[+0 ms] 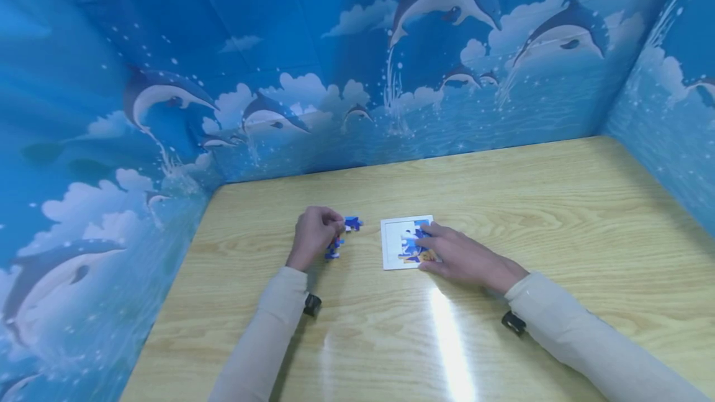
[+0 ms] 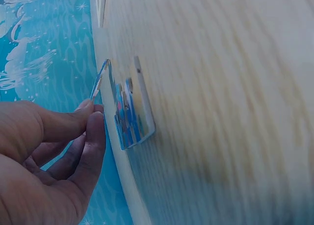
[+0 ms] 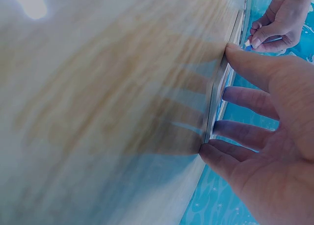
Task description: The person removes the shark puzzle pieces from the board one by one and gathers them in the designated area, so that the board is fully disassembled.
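My left hand (image 1: pixel 318 233) pinches a small jigsaw piece (image 2: pixel 99 83) between thumb and fingertips; in the left wrist view it stands up from the grip. Just beside that hand lie several loose blue jigsaw pieces (image 1: pixel 333 250), partly covered by it, and another blue piece (image 1: pixel 353 223). To the right is a square white puzzle tray (image 1: pixel 391 228), its right part filled with joined pieces (image 1: pixel 410 247) in blue, white and orange. My right hand (image 1: pixel 460 256) rests over the tray's right side, fingers spread, with fingertips at its edge and on the pieces.
The wood-grain table (image 1: pixel 380 340) carries a bright light streak in front of the tray. A blue dolphin-print curtain (image 1: pixel 313 123) borders it at the back and both sides. Each wrist wears a small black device (image 1: pixel 313 304) below the sleeve cuff.
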The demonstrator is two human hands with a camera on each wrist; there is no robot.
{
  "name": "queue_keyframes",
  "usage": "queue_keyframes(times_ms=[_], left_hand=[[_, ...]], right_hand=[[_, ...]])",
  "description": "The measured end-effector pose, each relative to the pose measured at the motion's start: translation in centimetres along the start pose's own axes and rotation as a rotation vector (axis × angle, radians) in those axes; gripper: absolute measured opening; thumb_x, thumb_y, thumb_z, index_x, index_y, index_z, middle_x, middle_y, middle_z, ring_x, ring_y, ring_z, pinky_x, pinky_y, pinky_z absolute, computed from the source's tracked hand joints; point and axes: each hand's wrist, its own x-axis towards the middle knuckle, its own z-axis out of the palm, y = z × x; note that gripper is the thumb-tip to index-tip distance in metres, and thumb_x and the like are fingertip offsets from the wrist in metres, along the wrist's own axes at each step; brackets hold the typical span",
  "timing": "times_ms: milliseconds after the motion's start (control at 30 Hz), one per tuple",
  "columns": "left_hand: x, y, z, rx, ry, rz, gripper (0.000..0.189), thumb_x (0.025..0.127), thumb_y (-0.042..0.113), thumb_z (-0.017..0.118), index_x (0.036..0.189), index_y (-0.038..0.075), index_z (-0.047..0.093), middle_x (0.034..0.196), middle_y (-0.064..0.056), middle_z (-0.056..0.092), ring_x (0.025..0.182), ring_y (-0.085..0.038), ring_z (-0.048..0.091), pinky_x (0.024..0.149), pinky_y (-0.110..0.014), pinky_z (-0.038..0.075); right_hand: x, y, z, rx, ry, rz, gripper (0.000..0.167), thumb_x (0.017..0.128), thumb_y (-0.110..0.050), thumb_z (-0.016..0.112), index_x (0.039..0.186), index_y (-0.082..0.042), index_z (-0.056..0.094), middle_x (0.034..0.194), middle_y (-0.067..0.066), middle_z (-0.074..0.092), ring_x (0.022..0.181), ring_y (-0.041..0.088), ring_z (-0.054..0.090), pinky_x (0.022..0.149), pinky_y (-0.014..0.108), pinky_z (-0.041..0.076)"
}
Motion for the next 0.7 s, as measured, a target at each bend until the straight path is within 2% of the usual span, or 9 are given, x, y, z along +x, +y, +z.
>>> queue_keyframes(times_ms=[233,700], left_hand=[[0.02,0.33,0.22,0.043,0.010,-0.010,0.003,0.091,0.008,0.075,0.093,0.008,0.077,0.075,-0.002,0.071,0.064,-0.014,0.065,0.059,-0.029,0.053],[-0.04,0.53,0.41,0.086,0.015,-0.019,0.008,0.091,0.008,0.075,0.098,0.010,0.078,0.081,-0.001,0.072,0.072,-0.014,0.066,0.069,-0.033,0.056]], right_hand=[[0.02,0.00,0.02,-0.006,-0.004,0.000,0.053,0.096,-0.028,0.071,0.136,0.004,0.058,0.152,0.030,0.039,0.141,0.048,0.038,0.111,0.059,0.035],[0.02,-0.06,-0.06,-0.011,-0.018,0.002,0.054,0.096,-0.029,0.071,0.136,0.005,0.057,0.152,0.031,0.038,0.141,0.049,0.036,0.112,0.060,0.033]])
